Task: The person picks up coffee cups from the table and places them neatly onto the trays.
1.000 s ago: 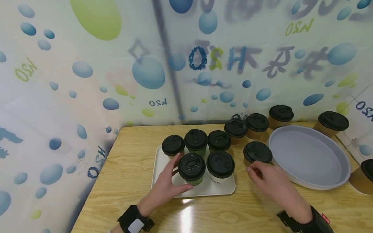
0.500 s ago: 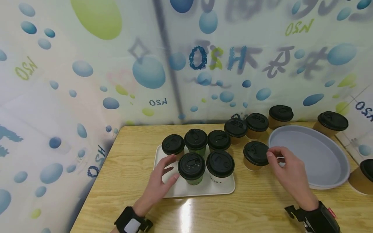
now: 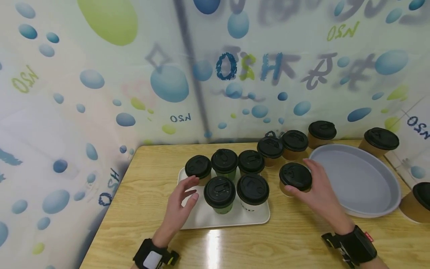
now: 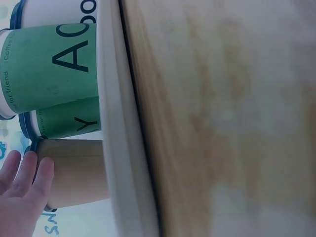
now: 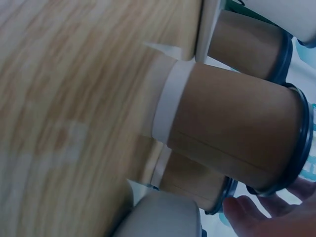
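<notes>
My left hand [image 3: 176, 203] is over the left end of a cream tray [image 3: 235, 220], fingers loosely bent and apart, holding nothing. Its fingertips come near the black lid of a brown paper coffee cup [image 4: 76, 173]. Beside that stand a front green cup [image 3: 220, 210] and a white cup [image 3: 251, 207], all lidded. To the right of the tray, my right hand [image 3: 320, 192] curves round the lid of another brown paper coffee cup [image 5: 237, 121]. Its thumb lies at the front, its fingers behind on the right. That cup stands upright on the table.
Several lidded brown cups [image 3: 321, 140] stand at the back. A big round grey-blue tray [image 3: 359, 181] lies at the right, with a brown cup [image 3: 377, 147] behind it and another cup [image 3: 414, 205] at its right. A patterned curtain [image 3: 174, 82] hangs behind the wooden table [image 3: 147, 179].
My right hand went from the front of the brown cup to its right side, then closed round its lid. My left hand drew back leftward from the front green cup.
</notes>
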A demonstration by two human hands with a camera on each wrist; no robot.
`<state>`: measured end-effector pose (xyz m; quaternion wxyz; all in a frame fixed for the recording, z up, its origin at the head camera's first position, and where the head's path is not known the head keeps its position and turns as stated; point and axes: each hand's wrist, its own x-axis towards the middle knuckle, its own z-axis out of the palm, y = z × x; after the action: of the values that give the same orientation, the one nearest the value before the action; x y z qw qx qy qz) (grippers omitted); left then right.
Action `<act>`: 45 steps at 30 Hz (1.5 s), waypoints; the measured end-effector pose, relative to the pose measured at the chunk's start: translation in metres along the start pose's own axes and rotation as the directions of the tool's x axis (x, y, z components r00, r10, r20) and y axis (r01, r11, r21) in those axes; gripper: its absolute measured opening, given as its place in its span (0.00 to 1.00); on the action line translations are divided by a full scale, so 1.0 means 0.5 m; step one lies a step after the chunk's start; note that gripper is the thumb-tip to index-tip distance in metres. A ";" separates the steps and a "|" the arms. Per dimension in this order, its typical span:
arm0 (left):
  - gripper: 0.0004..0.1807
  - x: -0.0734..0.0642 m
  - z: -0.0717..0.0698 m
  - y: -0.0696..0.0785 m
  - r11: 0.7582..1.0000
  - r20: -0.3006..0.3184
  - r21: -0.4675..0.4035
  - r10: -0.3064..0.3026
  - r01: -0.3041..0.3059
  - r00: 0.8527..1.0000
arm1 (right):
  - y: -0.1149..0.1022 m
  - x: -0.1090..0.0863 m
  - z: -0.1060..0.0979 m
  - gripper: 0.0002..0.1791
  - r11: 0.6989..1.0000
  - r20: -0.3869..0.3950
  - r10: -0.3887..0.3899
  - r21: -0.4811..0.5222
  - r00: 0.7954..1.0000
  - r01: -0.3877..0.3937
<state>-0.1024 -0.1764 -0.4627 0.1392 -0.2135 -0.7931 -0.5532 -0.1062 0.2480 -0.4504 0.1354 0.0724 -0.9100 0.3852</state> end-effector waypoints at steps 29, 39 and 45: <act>0.28 -0.011 -0.006 0.000 1.000 -0.007 0.021 -0.011 0.011 1.000 | 0.004 0.001 0.033 0.55 0.997 0.023 0.020 -0.075 1.000 -0.018; 0.28 -0.009 -0.006 0.000 1.000 -0.013 0.017 -0.013 0.014 1.000 | -0.010 -0.017 0.017 0.53 0.994 -0.016 -0.080 -0.079 0.997 0.079; 0.27 -0.009 -0.007 0.002 0.999 -0.016 0.016 -0.027 0.027 1.000 | -0.034 -0.045 -0.002 0.54 0.986 0.005 -0.147 -0.084 0.989 0.147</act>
<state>-0.0981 -0.1804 -0.4627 0.1397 -0.1972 -0.7993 -0.5502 -0.0805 0.2376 -0.4450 0.1669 0.1335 -0.9174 0.3356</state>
